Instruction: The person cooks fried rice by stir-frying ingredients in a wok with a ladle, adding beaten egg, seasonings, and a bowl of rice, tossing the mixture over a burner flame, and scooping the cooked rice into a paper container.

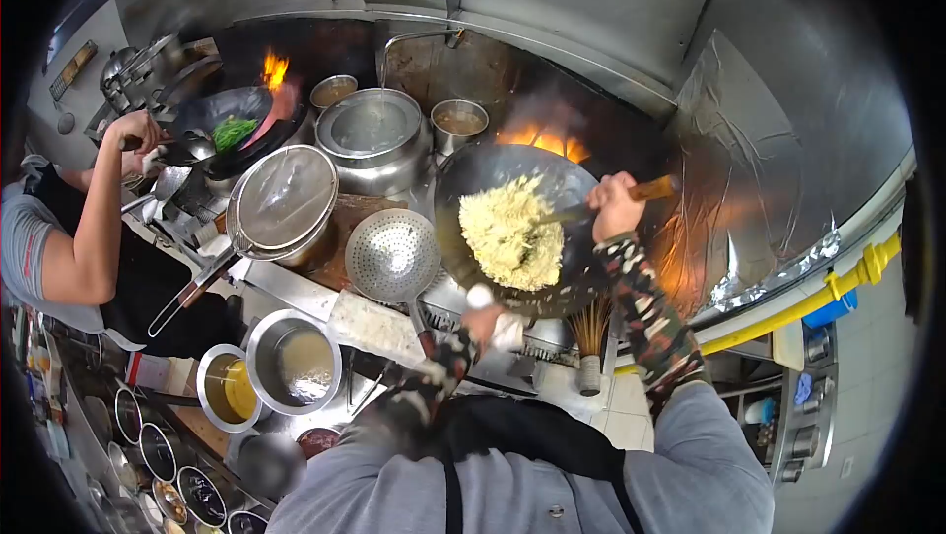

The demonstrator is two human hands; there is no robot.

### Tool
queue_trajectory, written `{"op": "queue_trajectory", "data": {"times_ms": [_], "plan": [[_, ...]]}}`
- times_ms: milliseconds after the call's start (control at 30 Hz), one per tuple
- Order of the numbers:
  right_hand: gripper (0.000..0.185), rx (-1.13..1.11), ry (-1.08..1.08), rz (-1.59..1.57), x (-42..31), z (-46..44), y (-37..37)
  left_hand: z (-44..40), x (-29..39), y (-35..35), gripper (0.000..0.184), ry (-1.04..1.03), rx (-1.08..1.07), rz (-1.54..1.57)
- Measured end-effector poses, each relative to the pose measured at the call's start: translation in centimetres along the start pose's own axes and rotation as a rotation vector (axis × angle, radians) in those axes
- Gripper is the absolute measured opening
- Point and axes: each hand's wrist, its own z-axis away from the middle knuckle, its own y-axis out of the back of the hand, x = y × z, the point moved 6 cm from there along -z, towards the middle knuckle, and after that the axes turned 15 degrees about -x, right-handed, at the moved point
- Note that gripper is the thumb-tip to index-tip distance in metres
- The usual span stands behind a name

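My right hand (615, 207) is closed round the wooden handle of a ladle (654, 188), whose metal end reaches into a large black wok (576, 184). Pale yellow food (507, 233) with dark green bits is heaped in the wok, and some of it hangs over the ladle's end. At the wok's near edge my left hand (484, 321) is closed by a white cloth (506, 332), apparently holding it against the rim; the fingers are partly blurred. Flames (544, 141) rise behind the wok.
A perforated strainer (392, 255) and a lidded mesh pot (286, 199) stand to the left. A bamboo brush (589, 347) is near the right forearm. At the far left a co-worker (84, 248) handles another wok (212, 115) with greens. Metal pots (294, 361) sit at lower left.
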Motion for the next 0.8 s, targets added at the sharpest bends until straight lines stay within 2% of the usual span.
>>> {"op": "queue_trajectory", "data": {"times_ms": [67, 100, 167, 233, 267, 300, 333, 367, 400, 433, 467, 500, 533, 567, 600, 633, 733, 767, 800], "plan": [[0.024, 0.018, 0.028, 0.030, -4.4, -1.1, -1.3, 3.8, -1.9, -1.3, 0.026, -0.079, 0.085, 0.095], [0.017, -0.210, -0.003, -0.182, -5.1, -1.9, -0.1, 5.3, -2.5, -1.7, 0.026, -0.232, 0.087, 0.138], [0.018, -0.048, 0.035, -0.143, -6.7, 0.9, -1.7, 4.0, -5.2, -1.5, 0.027, -0.542, 0.048, -0.014], [0.019, -0.003, -0.028, -0.138, 0.0, 2.5, 0.1, -1.6, -7.1, 0.7, 0.040, -0.341, -0.123, -0.426], [0.021, 0.057, 0.022, -0.099, 1.1, 2.3, -0.3, -3.4, -8.4, 1.3, 0.050, -0.228, -0.220, -0.626], [0.022, 0.034, 0.072, -0.071, 1.5, 1.2, 0.3, -2.3, -5.0, 1.1, 0.049, -0.079, -0.130, -0.453], [0.023, 0.053, 0.089, -0.008, -0.9, 0.2, -0.1, 0.3, -2.8, 0.3, 0.047, -0.029, -0.044, -0.266], [0.024, 0.072, 0.108, 0.048, -3.5, -0.7, -0.5, 2.4, -2.5, -0.5, 0.045, -0.049, -0.007, -0.157], [0.026, -0.120, -0.009, -0.268, -3.9, -2.2, 1.0, 4.4, -2.5, -1.1, 0.044, -0.116, 0.012, -0.050], [0.028, -0.073, 0.031, -0.098, -6.9, -1.5, -0.4, 5.7, -1.8, -1.2, 0.042, -0.238, -0.019, 0.033], [0.027, -0.045, 0.045, -0.074, -6.7, -0.1, -0.6, 4.7, -0.7, -0.5, 0.041, -0.329, -0.099, -0.072], [0.026, -0.024, 0.058, -0.051, -6.3, 1.2, -1.3, 2.5, 0.7, 0.5, 0.039, -0.392, -0.191, -0.324], [0.023, 0.174, -0.027, -0.018, -3.1, 2.7, -1.5, 1.1, 1.7, 0.4, 0.034, -0.373, -0.303, -0.458], [0.019, 0.041, -0.019, -0.089, 0.3, 2.4, 0.1, -0.1, 2.9, 0.4, 0.030, -0.367, -0.416, -0.590], [0.020, 0.033, 0.026, -0.013, 0.6, 1.8, 0.4, -0.1, 4.1, 0.5, 0.030, -0.081, -0.190, -0.251], [0.021, 0.019, 0.071, 0.062, 0.4, 0.5, 0.2, -0.5, 2.1, 0.7, 0.028, 0.024, -0.076, -0.144], [0.023, -0.044, 0.023, 0.041, -7.2, -1.4, -1.3, 4.4, -3.4, -1.5, 0.022, -0.006, 0.159, 0.346], [0.022, -0.078, -0.005, -0.009, -8.6, -1.0, -1.7, 2.9, -0.1, -1.1, 0.038, -0.232, -0.124, -0.127], [0.021, -0.068, 0.023, -0.029, -8.3, 0.0, -2.0, 3.1, 3.2, -1.5, 0.056, -0.691, -0.261, -0.796]]}}
